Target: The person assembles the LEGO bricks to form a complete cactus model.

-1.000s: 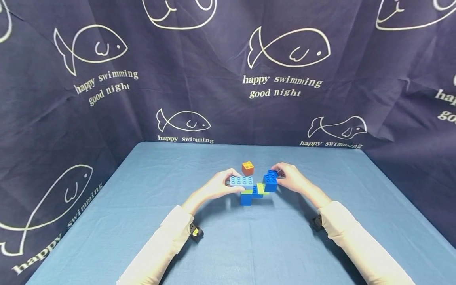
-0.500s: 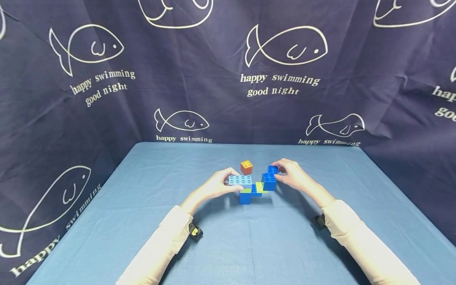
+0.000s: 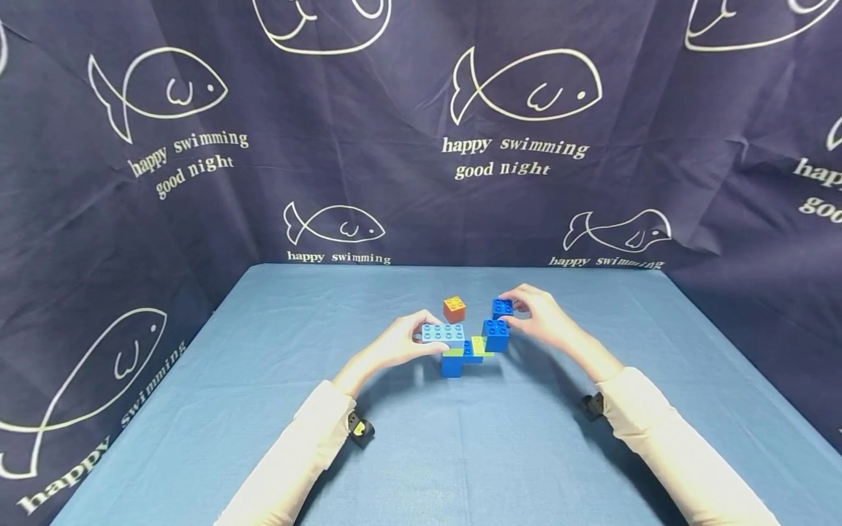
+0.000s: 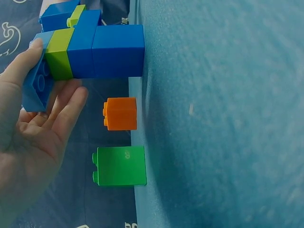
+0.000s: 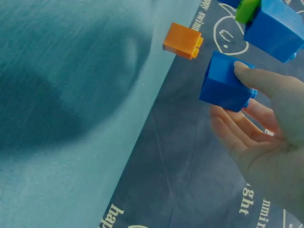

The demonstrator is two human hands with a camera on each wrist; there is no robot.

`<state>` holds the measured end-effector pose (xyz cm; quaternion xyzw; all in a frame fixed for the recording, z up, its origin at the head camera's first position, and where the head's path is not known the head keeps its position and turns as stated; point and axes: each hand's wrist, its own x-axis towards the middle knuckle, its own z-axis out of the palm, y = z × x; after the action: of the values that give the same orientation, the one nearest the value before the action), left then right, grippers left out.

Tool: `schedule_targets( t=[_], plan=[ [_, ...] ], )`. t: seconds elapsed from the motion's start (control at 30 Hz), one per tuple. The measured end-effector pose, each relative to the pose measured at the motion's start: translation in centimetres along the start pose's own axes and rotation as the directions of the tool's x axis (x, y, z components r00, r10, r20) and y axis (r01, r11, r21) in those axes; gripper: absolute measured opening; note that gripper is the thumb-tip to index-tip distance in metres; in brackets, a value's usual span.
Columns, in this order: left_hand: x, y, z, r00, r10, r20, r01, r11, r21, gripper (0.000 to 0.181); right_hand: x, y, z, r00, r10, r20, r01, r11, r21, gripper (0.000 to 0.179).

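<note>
Since a second ago, the loose blue brick (image 3: 503, 307) has shifted up the frame with my right hand (image 3: 541, 320), so it now stands clear of the blue end brick (image 3: 496, 336); the right wrist view shows a gap between them. I pinch that loose brick between thumb and fingers. Left of it, near the centre of the frame, my left hand (image 3: 397, 345) grips the light blue brick (image 3: 444, 334) on top of the joined pieces, thumb on the near side. The orange brick (image 3: 454, 310) stands just beyond them, and a green brick (image 4: 121, 166) shows low in the left wrist view.

As I judge it, my hold on the loose brick is the weak point: only fingertips bear it, so a bump against the end brick could twist it loose. That end brick sits out on the lime piece (image 3: 483, 345), far from my left grip, so a sideways push there might pry the joint apart. Reaching further back, I could also knock the orange brick over.
</note>
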<state>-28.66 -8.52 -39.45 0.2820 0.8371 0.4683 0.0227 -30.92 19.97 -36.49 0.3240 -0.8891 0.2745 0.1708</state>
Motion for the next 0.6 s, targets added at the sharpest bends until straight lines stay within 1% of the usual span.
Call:
schedule_targets(
  t=[0.17, 0.43, 0.6],
  plan=[
    [0.0, 0.0, 0.0, 1.000, 0.006, 0.000, -0.006, 1.000, 0.000, 0.034, 0.1, -0.3, -0.4, 1.000, -0.014, -0.026, 0.014, 1.000, -0.004, 0.036],
    [0.0, 0.0, -0.1, 1.000, 0.024, 0.002, -0.024, 1.000, -0.009, 0.031, 0.3, -1.0, -1.0, 1.000, 0.016, -0.010, -0.016, 1.000, -0.009, 0.039],
    [0.0, 0.0, -0.1, 1.000, 0.011, 0.001, -0.011, 1.000, -0.003, 0.032, 0.5, -1.1, -1.3, 1.000, 0.002, -0.022, -0.002, 1.000, -0.003, 0.045]
  ],
)
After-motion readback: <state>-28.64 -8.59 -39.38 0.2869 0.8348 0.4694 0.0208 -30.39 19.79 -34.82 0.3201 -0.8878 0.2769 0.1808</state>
